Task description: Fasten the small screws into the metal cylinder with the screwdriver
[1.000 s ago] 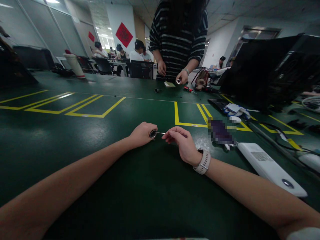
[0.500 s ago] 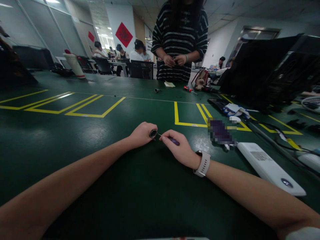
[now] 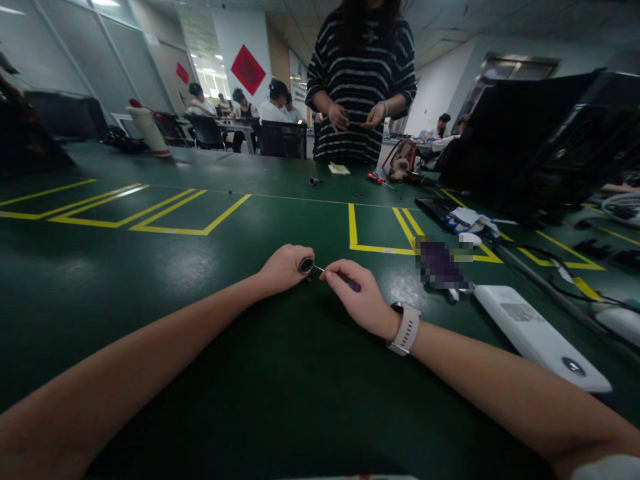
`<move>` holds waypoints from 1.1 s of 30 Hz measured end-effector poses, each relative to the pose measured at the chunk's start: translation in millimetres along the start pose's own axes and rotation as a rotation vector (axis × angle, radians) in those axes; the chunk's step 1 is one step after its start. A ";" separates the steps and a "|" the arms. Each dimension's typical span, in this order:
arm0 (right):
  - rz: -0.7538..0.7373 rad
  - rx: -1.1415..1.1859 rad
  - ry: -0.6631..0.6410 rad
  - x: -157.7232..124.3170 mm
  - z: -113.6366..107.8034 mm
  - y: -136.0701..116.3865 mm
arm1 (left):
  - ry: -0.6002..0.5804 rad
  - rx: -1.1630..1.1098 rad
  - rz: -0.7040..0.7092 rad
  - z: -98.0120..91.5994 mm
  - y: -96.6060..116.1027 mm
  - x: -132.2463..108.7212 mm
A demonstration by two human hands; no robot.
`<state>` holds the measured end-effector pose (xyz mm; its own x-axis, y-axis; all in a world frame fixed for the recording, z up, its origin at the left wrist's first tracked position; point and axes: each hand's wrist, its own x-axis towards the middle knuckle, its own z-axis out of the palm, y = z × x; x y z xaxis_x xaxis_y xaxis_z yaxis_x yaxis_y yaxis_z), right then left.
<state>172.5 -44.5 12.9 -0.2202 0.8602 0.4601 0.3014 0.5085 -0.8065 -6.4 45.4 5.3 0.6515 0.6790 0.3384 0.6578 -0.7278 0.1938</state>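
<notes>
One tube (image 3: pixel 306 266) is clasped in the left hand (image 3: pixel 284 269) above the desk (image 3: pixel 280 373), its round end facing right, I'd guess so the screwdriver (image 3: pixel 353 285) pinched in the right hand (image 3: pixel 364 301) can reach it.

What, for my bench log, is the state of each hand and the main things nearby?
Left hand: closed around the round part.
Round part: held, open end showing.
Right hand: closed on the thin tool.
Thin tool: held, shaft toward the round part; contact unclear.
Watch: strapped on.
Red screwdriver: lying on the table.
White device: lying flat.
</notes>
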 end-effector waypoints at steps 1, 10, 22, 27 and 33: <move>-0.054 -0.085 -0.007 -1.2 1.0 -2.6 | -0.001 0.004 0.003 -0.1 0.5 0.0; 0.001 -0.017 0.004 3.5 -4.0 0.3 | -0.018 0.000 0.039 -1.6 2.0 -1.2; 0.159 0.273 0.053 5.6 -3.1 6.1 | -0.002 -0.042 -0.048 -2.6 1.2 -0.5; -0.125 -0.144 -0.022 -0.7 0.8 -3.6 | 0.009 0.003 -0.033 -1.6 2.0 -0.2; -0.085 -0.100 -0.026 1.9 -1.8 -3.4 | -0.004 -0.003 0.009 -1.0 1.0 -1.5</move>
<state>172.8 -44.5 17.1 -0.2727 0.8134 0.5139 0.3711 0.5817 -0.7238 -7.1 43.6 5.9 0.6590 0.6727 0.3365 0.6507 -0.7343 0.1935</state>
